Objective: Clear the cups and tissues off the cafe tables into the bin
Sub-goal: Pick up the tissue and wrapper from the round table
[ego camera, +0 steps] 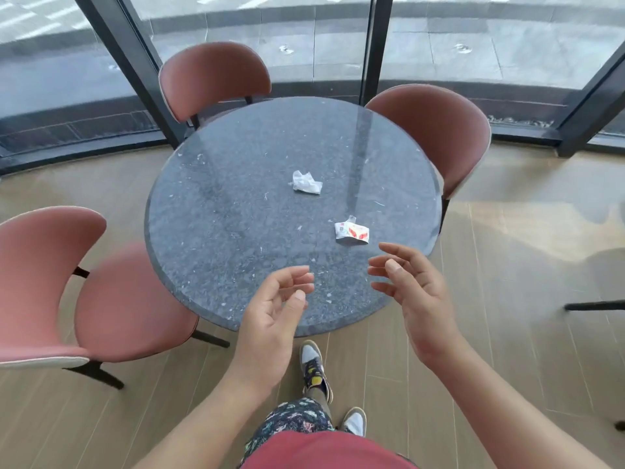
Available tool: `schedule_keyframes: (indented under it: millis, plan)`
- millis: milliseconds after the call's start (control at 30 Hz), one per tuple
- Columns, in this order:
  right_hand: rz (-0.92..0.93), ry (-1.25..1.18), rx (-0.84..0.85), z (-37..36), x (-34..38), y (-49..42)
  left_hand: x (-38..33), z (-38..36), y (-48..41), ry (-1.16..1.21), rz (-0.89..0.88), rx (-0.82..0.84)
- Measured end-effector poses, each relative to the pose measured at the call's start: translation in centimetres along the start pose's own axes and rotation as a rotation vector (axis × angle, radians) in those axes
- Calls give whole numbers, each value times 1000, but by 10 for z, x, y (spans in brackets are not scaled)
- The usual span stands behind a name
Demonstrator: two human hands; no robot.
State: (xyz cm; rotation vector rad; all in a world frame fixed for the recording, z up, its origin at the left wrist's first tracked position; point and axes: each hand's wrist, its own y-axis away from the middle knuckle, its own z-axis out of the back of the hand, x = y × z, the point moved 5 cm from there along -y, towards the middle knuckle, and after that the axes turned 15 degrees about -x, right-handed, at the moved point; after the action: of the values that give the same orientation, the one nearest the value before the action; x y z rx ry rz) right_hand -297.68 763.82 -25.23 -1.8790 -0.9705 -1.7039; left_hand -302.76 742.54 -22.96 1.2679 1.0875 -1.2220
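Note:
A crumpled white tissue (306, 182) lies near the middle of the round grey stone table (216, 211). A white wrapper with red and yellow print (351, 231) lies closer to me on the right side of the tabletop. My left hand (274, 319) hovers over the table's near edge, fingers loosely curled, holding nothing. My right hand (411, 292) hovers just short of the printed wrapper, fingers relaxed and spread, also empty. No cup or bin is in view.
Three pink chairs ring the table: one at far left (213, 76), one at far right (436, 130), one at near left (84, 292). Dark window frames and glass stand behind. Wooden floor lies around; a dark furniture leg (595, 305) shows at the right edge.

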Motion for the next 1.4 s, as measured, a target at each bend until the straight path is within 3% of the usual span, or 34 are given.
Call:
schedule_keyframes:
  millis: [367, 667, 833, 1133, 1400]
  plan:
    - [44, 99, 4, -58, -1, -101, 2, -28, -144, 71, 35, 30]
    - [26, 193, 10, -81, -30, -153, 8, -32, -201, 62, 76, 22]
    - [34, 526, 96, -93, -83, -200, 13, -30, -205, 36, 94, -9]
    - [265, 1554, 565, -97, -219, -268, 19, -13, -203, -49, 92, -74]
    - [492, 1683, 573, -100, -239, -282, 26, -7, -203, -85, 109, -118]
